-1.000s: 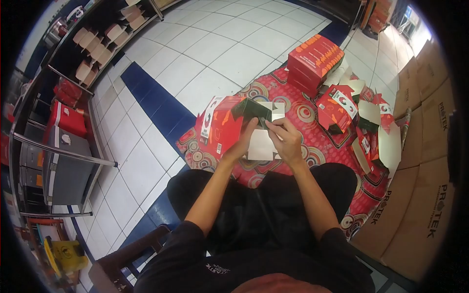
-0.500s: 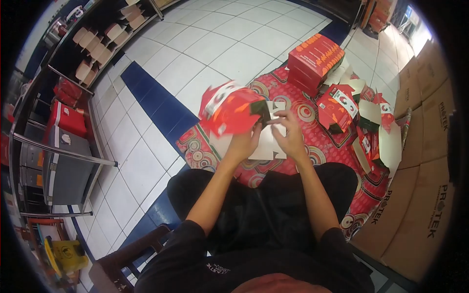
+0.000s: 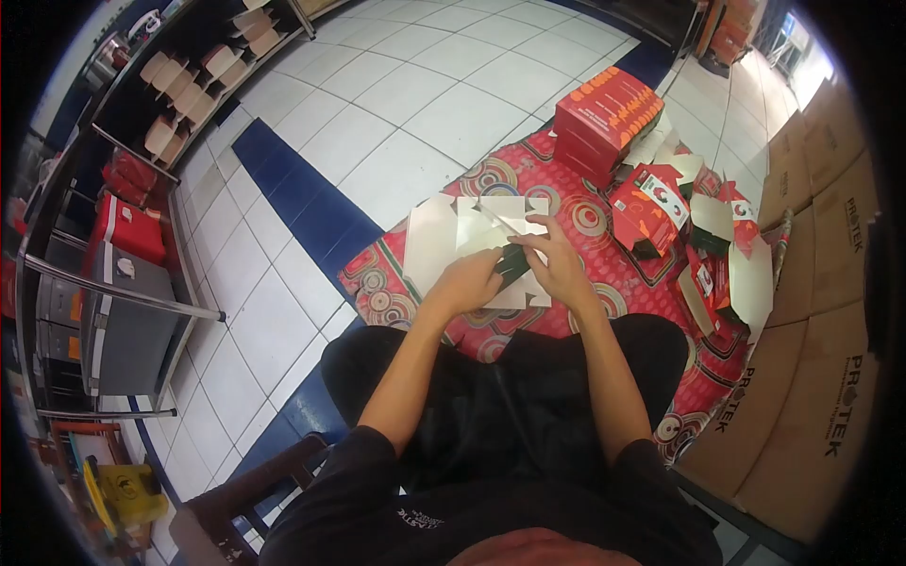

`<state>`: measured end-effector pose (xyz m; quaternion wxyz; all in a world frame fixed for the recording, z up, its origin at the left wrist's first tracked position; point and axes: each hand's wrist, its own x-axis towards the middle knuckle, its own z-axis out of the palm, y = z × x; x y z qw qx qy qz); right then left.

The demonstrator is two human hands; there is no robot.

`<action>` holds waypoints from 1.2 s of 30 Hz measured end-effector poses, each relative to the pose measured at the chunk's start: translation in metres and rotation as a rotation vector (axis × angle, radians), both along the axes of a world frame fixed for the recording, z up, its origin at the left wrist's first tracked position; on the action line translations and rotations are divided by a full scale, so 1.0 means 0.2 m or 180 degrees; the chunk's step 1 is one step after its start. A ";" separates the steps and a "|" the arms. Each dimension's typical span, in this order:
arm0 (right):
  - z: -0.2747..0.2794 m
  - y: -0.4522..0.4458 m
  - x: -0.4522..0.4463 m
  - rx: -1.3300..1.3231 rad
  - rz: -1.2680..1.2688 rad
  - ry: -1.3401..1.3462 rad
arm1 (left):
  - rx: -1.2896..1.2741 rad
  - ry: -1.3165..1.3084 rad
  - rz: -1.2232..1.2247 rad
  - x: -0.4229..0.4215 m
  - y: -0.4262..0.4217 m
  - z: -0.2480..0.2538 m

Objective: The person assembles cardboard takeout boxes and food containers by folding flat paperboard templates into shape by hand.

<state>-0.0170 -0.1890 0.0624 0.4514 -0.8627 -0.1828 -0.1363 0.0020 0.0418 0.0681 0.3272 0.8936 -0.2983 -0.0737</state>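
Observation:
In the head view, a cardboard box blank lies in front of me with its white inner face showing. My left hand is closed on its dark green flap. From the other side, my right hand grips the same flap, fingers bent over it. More white cardboard spreads flat to the left and under my hands; where one sheet ends and another begins I cannot tell. Beneath everything is a red patterned cloth.
A stack of red printed cardboard stands at the cloth's far end. Partly folded red boxes lie to the right, beside large brown cartons. A metal rack with a grey cooler stands at left on the tiled floor.
The red printed piece held up in my hands has come down and turned, so white inner faces now show. Both hands are still on its dark green flap.

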 end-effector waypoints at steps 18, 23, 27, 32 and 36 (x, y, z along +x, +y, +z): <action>-0.10 -0.05 0.08 0.1821 -0.0219 0.1105 | -0.1031 0.0047 0.0897 0.08 0.06 0.02; -0.09 0.02 0.01 0.0567 0.0203 0.0719 | -0.0676 0.0126 0.0446 0.09 0.07 0.02; -0.13 0.08 0.02 0.0799 -0.0555 0.0478 | -0.0843 0.0258 0.0589 0.10 0.08 0.01; -0.13 0.11 0.00 0.0803 -0.0743 0.0394 | -0.0566 -0.0333 0.0432 0.09 0.08 0.05; -0.13 0.11 -0.01 0.0738 -0.0373 0.0482 | -0.0618 -0.0395 0.0469 0.09 0.11 0.07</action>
